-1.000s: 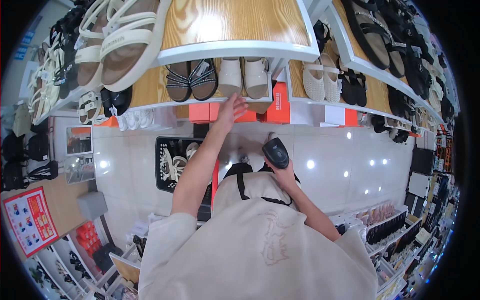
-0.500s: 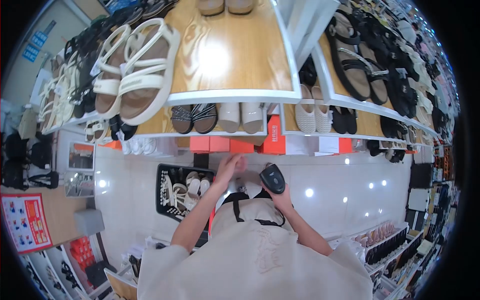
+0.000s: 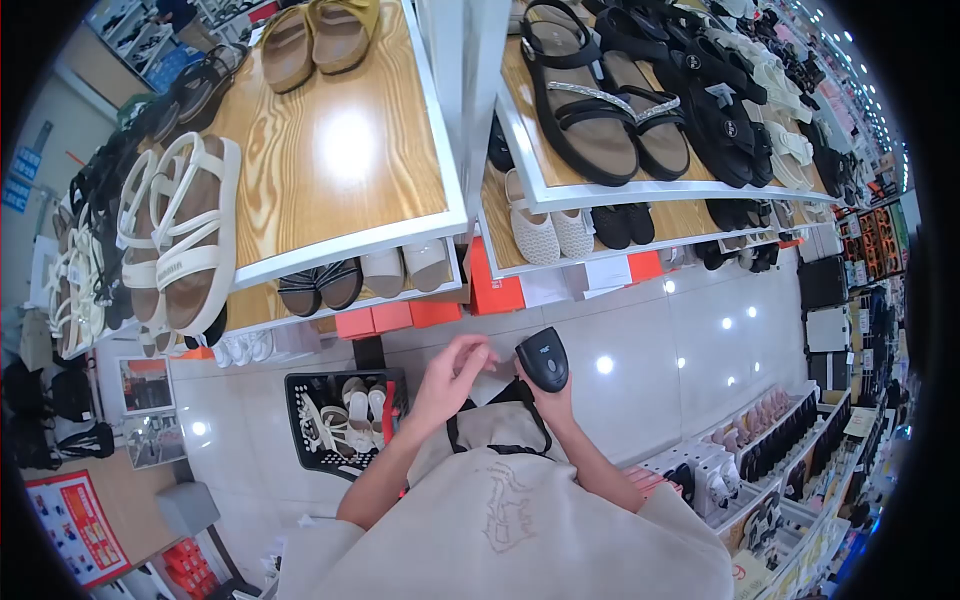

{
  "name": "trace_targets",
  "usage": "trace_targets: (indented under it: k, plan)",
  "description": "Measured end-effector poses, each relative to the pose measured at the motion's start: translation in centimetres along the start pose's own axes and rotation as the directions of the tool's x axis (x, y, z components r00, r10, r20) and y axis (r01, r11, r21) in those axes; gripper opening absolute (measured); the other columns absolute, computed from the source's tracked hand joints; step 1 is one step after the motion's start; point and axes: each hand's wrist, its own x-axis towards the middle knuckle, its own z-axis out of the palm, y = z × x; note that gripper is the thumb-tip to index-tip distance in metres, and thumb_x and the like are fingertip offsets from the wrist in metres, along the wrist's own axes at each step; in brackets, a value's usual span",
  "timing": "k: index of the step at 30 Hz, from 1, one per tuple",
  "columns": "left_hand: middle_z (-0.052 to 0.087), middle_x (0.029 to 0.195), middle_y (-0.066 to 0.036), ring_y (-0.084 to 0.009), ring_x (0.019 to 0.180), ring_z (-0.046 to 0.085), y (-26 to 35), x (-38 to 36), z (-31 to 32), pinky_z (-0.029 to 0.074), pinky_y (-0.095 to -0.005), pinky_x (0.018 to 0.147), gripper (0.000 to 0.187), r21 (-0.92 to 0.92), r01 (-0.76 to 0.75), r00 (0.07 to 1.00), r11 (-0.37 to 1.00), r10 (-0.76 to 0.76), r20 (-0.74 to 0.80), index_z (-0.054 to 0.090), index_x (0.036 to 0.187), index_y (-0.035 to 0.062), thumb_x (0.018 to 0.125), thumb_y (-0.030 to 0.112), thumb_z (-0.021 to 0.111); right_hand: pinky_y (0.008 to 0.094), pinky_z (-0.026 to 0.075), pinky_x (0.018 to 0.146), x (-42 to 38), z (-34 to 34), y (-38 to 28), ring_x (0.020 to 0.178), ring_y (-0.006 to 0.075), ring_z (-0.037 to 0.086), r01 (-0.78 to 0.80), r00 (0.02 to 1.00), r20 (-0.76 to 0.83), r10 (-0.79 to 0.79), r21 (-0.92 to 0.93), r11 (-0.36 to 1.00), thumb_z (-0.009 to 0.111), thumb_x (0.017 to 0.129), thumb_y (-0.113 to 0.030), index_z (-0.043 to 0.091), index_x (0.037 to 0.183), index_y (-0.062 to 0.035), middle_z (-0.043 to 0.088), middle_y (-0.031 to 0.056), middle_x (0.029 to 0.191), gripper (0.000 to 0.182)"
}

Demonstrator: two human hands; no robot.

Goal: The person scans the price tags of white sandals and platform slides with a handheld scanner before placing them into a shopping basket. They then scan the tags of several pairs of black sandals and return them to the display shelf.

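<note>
My right hand (image 3: 553,395) is closed around a black handheld barcode scanner (image 3: 542,358), held upright in front of my waist. To its left, my left hand (image 3: 452,378) is raised with loosely bent fingers and nothing visible in them. A black plastic basket (image 3: 300,425) with a red handle is on the floor beyond my left forearm. Inside it lie several pale sandals (image 3: 358,410). Above my hands, white strappy sandals (image 3: 195,240) stand on the wooden display shelf (image 3: 300,190).
Black sandals (image 3: 580,100) fill the right shelf (image 3: 515,130), whose white edge runs above my hands. Orange shoeboxes (image 3: 490,285) sit beneath the shelves. A low rack of hanging goods (image 3: 770,455) stands on the right. Glossy tiled floor (image 3: 640,340) lies between.
My view has swung to the right, so the shelves appear tilted and farther left. The scanner stays in my right hand and now points more upright. My left hand remains raised beside it.
</note>
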Motion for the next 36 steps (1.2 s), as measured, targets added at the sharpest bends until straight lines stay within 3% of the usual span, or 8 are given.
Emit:
trace_targets:
  k: [9,13,15,16,18,25,33,36]
  plan:
    - [0.059,0.129,-0.011,-0.0144,0.093,0.066,13.9,5.1,6.9,0.050,-0.0296,0.087,0.033,0.072,-0.403,0.910,0.912,0.408,-0.078,0.050,0.132,-0.0005,0.101,0.009,0.055,0.0296,0.051,0.078,4.5,-6.1,-2.2,0.081,0.0118,0.066,-0.018,0.993,0.114,0.009,0.074,0.997,0.078,0.085,-0.008,0.071,0.101,0.0010,0.073,0.0039,0.090,0.020]
    - [0.056,0.132,-0.014,-0.0158,0.098,0.064,19.2,8.9,8.8,0.049,-0.0300,0.091,0.041,0.210,-0.426,0.876,0.880,0.459,-0.147,0.049,0.135,-0.0017,0.098,0.010,0.060,0.0295,0.051,0.078,7.7,-10.4,-0.7,0.082,0.0125,0.066,-0.004,0.979,0.205,-0.008,0.059,0.998,0.078,0.085,-0.009,0.071,0.101,0.0003,0.073,0.0044,0.091,0.020]
    - [0.056,0.132,-0.019,-0.0231,0.105,0.063,21.3,11.1,9.0,0.048,-0.0352,0.095,0.049,0.733,-0.289,0.846,0.616,0.523,-0.106,0.049,0.136,-0.0025,0.094,0.016,0.066,0.0299,0.052,0.079,9.0,-12.0,1.0,0.084,0.0124,0.066,0.002,0.992,0.129,-0.006,0.028,1.000,0.078,0.085,-0.010,0.070,0.102,0.0004,0.073,0.0049,0.092,0.021]
    - [0.056,0.132,-0.019,-0.0231,0.105,0.063,21.7,12.5,9.4,0.048,-0.0352,0.095,0.049,0.739,-0.280,0.843,0.613,0.525,-0.115,0.049,0.136,-0.0025,0.094,0.016,0.066,0.0299,0.052,0.079,9.8,-12.8,1.5,0.084,0.0124,0.066,0.003,0.990,0.142,-0.008,0.032,0.999,0.078,0.085,-0.010,0.070,0.102,0.0004,0.073,0.0049,0.092,0.021]
    - [0.056,0.133,-0.021,-0.0310,0.112,0.061,22.1,14.9,10.0,0.046,-0.0397,0.099,0.056,0.924,-0.234,0.733,0.304,0.679,-0.038,0.048,0.140,-0.0007,0.093,0.024,0.066,0.0302,0.052,0.079,11.3,-14.3,2.1,0.085,0.0123,0.067,-0.019,0.986,0.162,0.021,-0.018,1.000,0.080,0.084,-0.012,0.071,0.103,0.0001,0.073,0.0053,0.093,0.024]
    - [0.064,0.122,-0.019,-0.0349,0.110,0.063,21.2,18.8,11.7,0.048,-0.0394,0.095,0.045,0.922,-0.010,0.738,0.386,0.626,-0.254,0.058,0.132,0.0007,0.096,0.028,0.059,0.0283,0.051,0.077,15.5,-17.8,-1.6,0.083,0.0102,0.065,0.021,0.951,0.305,-0.043,0.078,0.997,0.082,0.083,-0.015,0.071,0.102,-0.0005,0.073,0.0033,0.092,0.026]
    - [0.064,0.127,-0.019,-0.0287,0.114,0.064,19.8,13.5,14.1,0.046,-0.0338,0.098,0.036,0.741,-0.153,0.676,0.654,0.616,-0.404,0.057,0.132,-0.0028,0.097,0.000,0.048,0.0273,0.051,0.075,17.9,-20.0,-3.8,0.082,0.0097,0.065,-0.068,0.914,0.403,0.036,0.066,0.996,0.081,0.083,-0.011,0.070,0.103,-0.0015,0.071,0.0028,0.092,0.025]
    - [0.061,0.133,-0.018,-0.0274,0.123,0.060,17.9,10.1,16.2,0.043,-0.0336,0.104,0.040,0.764,-0.191,0.616,0.617,0.681,-0.396,0.054,0.135,-0.0042,0.096,-0.004,0.043,0.0279,0.052,0.077,18.2,-20.3,-6.2,0.085,0.0116,0.067,-0.089,0.912,0.409,0.023,0.142,0.986,0.081,0.082,-0.009,0.070,0.101,-0.0004,0.073,0.0042,0.090,0.024]
